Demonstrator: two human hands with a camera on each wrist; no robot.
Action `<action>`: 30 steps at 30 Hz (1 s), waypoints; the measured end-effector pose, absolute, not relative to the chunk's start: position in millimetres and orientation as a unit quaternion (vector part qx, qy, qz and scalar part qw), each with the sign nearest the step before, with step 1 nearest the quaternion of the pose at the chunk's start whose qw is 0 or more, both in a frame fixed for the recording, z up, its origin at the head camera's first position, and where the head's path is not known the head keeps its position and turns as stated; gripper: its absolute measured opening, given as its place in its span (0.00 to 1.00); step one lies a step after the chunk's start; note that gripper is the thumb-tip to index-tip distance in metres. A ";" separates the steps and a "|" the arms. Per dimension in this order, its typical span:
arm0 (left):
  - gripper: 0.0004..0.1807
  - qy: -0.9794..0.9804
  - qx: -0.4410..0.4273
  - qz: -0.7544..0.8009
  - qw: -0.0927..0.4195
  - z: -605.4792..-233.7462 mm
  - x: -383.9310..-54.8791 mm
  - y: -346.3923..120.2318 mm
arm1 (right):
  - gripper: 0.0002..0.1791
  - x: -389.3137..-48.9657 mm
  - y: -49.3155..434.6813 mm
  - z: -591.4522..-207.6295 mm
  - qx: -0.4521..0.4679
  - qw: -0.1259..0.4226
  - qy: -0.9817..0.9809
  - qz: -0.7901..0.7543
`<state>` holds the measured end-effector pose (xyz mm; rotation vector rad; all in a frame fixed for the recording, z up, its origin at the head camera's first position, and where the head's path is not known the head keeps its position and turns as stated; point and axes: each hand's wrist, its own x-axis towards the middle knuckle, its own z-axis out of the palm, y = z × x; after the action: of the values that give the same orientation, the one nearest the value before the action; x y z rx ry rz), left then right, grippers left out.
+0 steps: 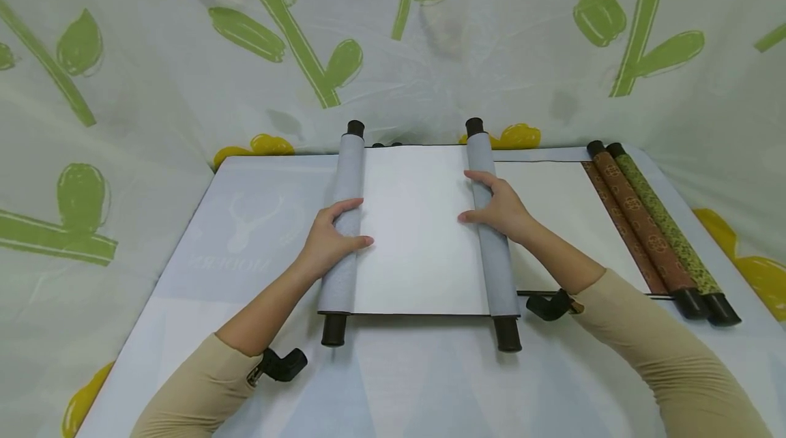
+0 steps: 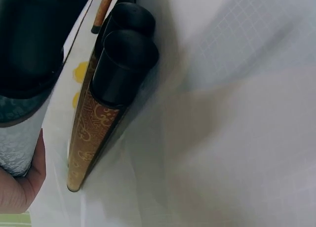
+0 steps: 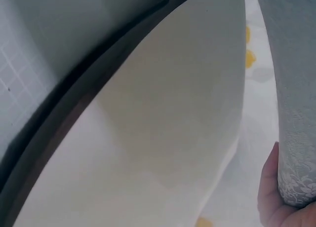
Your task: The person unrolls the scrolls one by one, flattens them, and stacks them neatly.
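Observation:
A hanging scroll with pale grey-blue patterned rolls and black knobs is partly unrolled, with a blank white sheet (image 1: pixel 420 247) between the rolls. My left hand (image 1: pixel 328 240) grips the left roll (image 1: pixel 339 284), thumb on the sheet's side. The right roll (image 1: pixel 502 274) is held by my right hand (image 1: pixel 500 209), its thumb and fingers reaching around it. Both rolls appear raised over the table. In the left wrist view, fingers (image 2: pixel 37 170) curl behind the silvery roll (image 2: pixel 19 143). The right wrist view shows fingers (image 3: pixel 269 187) beside the roll (image 3: pixel 298 113).
A second, unrolled scroll with a cream sheet (image 1: pixel 552 220) lies behind on the table (image 1: pixel 245 220). At its right lie a brown patterned roll (image 1: pixel 651 220) and a green-yellow roll (image 1: pixel 669 220). The left wrist view shows another brown-gold roll (image 2: pixel 94 133) with black knobs. A leaf-printed curtain (image 1: pixel 460 69) hangs behind.

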<state>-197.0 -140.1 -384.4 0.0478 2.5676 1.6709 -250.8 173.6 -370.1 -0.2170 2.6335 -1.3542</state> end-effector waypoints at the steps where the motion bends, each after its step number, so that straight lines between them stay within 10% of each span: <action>1: 0.38 0.837 0.020 0.546 0.037 -384.2 -197.2 -140.5 | 0.49 -250.8 173.8 -369.8 -0.073 0.086 0.883 -0.456; 30: 0.29 0.842 -0.020 0.536 0.063 -379.6 -196.7 -146.1 | 0.36 -250.0 187.7 -367.8 -0.073 0.069 0.867 -0.488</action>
<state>-196.7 -146.1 -379.6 -0.0590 2.5433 1.6203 -250.0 187.7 -367.8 -0.2213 2.6098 -1.4706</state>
